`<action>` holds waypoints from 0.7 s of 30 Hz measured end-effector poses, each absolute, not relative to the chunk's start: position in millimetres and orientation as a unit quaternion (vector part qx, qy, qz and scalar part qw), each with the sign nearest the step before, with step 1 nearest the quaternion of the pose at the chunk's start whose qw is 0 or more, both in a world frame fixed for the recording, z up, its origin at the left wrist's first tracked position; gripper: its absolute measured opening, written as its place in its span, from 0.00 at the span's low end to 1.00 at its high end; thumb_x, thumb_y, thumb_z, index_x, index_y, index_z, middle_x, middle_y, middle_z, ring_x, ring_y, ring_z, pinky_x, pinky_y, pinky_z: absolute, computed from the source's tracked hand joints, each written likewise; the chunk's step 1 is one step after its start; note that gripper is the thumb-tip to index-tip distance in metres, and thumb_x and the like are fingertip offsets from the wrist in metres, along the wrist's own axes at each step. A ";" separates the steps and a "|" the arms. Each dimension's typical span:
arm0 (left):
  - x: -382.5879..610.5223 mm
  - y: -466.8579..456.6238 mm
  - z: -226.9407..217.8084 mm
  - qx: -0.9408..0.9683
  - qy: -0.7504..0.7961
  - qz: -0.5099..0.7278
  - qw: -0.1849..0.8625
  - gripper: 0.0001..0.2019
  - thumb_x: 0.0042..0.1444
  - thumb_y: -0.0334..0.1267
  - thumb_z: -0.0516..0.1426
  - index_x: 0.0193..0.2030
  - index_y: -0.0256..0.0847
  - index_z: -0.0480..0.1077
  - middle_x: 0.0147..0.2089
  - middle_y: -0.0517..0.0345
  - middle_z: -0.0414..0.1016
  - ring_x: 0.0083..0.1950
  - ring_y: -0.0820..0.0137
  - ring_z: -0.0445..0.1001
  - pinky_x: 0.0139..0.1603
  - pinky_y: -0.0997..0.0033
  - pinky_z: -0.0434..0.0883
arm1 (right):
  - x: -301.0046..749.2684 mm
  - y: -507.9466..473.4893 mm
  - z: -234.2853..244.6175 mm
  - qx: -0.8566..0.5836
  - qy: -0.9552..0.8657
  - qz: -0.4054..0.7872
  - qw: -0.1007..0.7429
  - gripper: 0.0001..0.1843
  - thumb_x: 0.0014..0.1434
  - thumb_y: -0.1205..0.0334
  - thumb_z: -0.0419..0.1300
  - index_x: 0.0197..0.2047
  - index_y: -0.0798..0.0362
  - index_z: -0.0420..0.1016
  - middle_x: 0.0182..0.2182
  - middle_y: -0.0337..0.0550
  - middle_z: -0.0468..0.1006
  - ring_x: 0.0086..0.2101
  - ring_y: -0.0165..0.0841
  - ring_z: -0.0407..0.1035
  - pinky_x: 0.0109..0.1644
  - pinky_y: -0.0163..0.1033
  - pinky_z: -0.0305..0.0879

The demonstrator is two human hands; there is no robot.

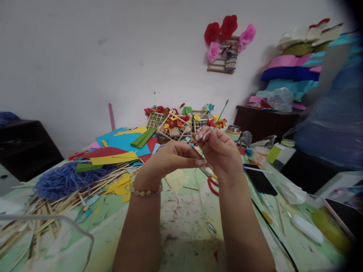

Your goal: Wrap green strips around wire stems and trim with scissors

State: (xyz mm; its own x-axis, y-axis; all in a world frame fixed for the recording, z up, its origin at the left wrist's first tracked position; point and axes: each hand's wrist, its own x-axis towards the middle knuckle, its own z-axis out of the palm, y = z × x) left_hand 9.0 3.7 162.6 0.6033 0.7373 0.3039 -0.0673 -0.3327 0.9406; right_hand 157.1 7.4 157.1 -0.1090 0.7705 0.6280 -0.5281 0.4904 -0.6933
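Observation:
A thin green stem, perhaps wrapped in paper or tape, slants up out of my right hand to a pointed tip. My right fingers and thumb are pinched around it. Lower down, my left hand pinches the stem's lower end between thumb and fingers, close against my right hand. Part of the stem is hidden behind the fingers. Below the hands on the table lie scissors with red handles, partly covered by my right wrist.
Left are blue yarn, wooden sticks and coloured sheets. Bamboo lattices with paper flowers lean at the wall. A phone, a glass jar, a white glue gun or similar object and a black cable lie right.

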 end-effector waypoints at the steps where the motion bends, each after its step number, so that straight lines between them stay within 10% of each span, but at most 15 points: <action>1: 8.2 4.1 162.4 0.727 0.238 0.381 0.519 0.03 0.46 0.33 0.64 0.27 0.37 0.77 0.31 0.54 0.80 0.35 0.72 0.77 0.39 0.76 0.73 | 157.2 8.1 156.9 -0.102 -0.557 0.491 0.662 0.10 0.49 0.56 0.66 0.24 0.50 0.72 0.29 0.38 0.69 0.33 0.29 0.64 0.46 0.39 0.64; 21: 2.2 2.5 164.9 0.768 0.233 0.299 0.516 0.04 0.49 0.35 0.63 0.30 0.35 0.76 0.33 0.53 0.79 0.37 0.71 0.76 0.39 0.74 0.71 | 159.4 7.5 159.0 -0.108 -0.557 0.466 0.679 0.12 0.48 0.53 0.66 0.23 0.50 0.70 0.28 0.38 0.69 0.32 0.30 0.65 0.47 0.43 0.64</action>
State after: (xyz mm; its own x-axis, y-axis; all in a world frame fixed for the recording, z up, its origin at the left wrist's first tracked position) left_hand 2.2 2.5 164.9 0.7117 0.6675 0.2189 0.0497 -0.3586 0.9322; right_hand 159.4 7.5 159.0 -0.0538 0.7531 0.6557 -0.5132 0.5425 -0.6651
